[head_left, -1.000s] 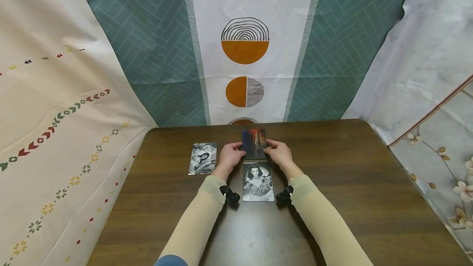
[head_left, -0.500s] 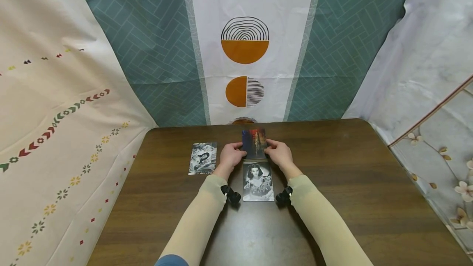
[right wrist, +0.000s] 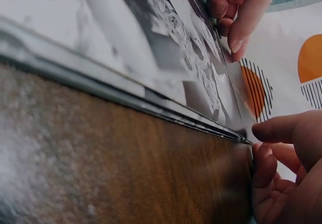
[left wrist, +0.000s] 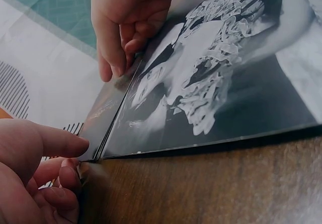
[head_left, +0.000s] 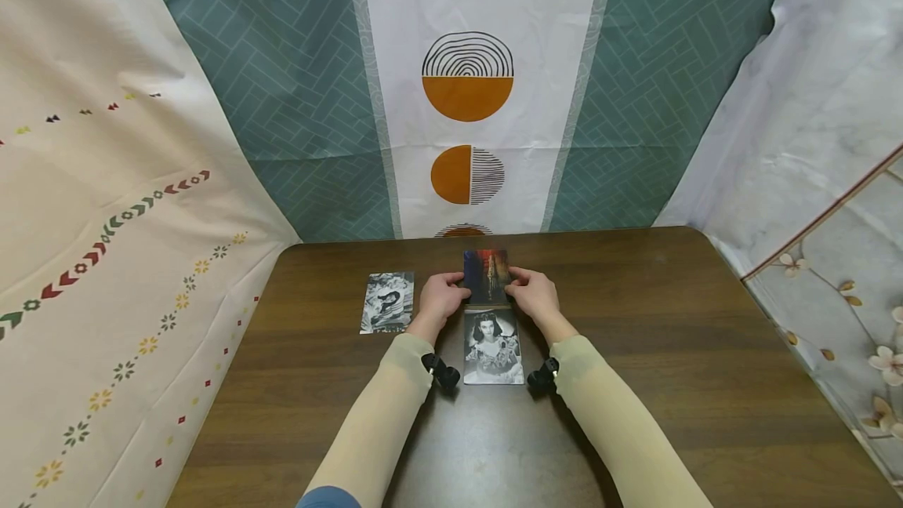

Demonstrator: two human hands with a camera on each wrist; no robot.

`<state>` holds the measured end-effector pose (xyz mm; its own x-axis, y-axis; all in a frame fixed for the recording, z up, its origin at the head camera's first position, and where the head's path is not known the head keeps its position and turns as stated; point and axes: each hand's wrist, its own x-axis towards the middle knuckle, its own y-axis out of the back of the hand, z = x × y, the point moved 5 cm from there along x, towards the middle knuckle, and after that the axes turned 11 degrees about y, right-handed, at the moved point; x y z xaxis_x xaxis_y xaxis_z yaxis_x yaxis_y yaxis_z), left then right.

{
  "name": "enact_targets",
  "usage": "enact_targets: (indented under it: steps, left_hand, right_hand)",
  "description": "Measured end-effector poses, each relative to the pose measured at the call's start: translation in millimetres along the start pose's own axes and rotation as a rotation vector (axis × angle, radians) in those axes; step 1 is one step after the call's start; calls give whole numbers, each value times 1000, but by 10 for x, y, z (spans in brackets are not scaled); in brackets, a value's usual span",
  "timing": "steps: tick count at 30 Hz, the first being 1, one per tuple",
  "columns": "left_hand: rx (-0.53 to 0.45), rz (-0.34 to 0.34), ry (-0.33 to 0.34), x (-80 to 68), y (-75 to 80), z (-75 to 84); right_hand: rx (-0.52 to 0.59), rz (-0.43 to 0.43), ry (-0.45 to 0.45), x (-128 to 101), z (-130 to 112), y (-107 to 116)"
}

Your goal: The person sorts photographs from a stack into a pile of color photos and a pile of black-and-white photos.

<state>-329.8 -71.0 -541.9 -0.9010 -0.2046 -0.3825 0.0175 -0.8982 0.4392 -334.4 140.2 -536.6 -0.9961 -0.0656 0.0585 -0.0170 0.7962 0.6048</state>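
Between both hands is a dark picture card (head_left: 485, 277) with blue, red and gold colours, near the table's far side. My left hand (head_left: 440, 300) pinches its left edge between thumb and fingers; my right hand (head_left: 536, 296) pinches the right edge. Directly in front of it lies a black-and-white portrait photo card (head_left: 492, 347), flat on the table. In the right wrist view, this photo card (right wrist: 151, 48) tops a thin stack with layered edges. Its far edge meets or nearly meets the pinched card (left wrist: 108, 108) in the left wrist view.
Another black-and-white photo card (head_left: 387, 302) lies on the brown wooden table (head_left: 656, 351), left of my left hand. Patterned cloths (head_left: 324, 85) hang behind the table's far edge and along both sides. A small black camera sits on each wrist.
The far edge of the dark picture card has shifted very slightly toward me. Both hands keep their pinch and stay almost in place. The two black-and-white photo cards have not moved.
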Motion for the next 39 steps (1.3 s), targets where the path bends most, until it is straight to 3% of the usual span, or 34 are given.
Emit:
enact_targets:
  steps: [28,39]
  left_hand:
    - [15,7,-4,-20,-1,-16]
    - [8,9,-16,28,2,-32]
  right_hand:
    - [-31,-42,-79,47,38,-2]
    - [-59,-35,-58,62,36,-5]
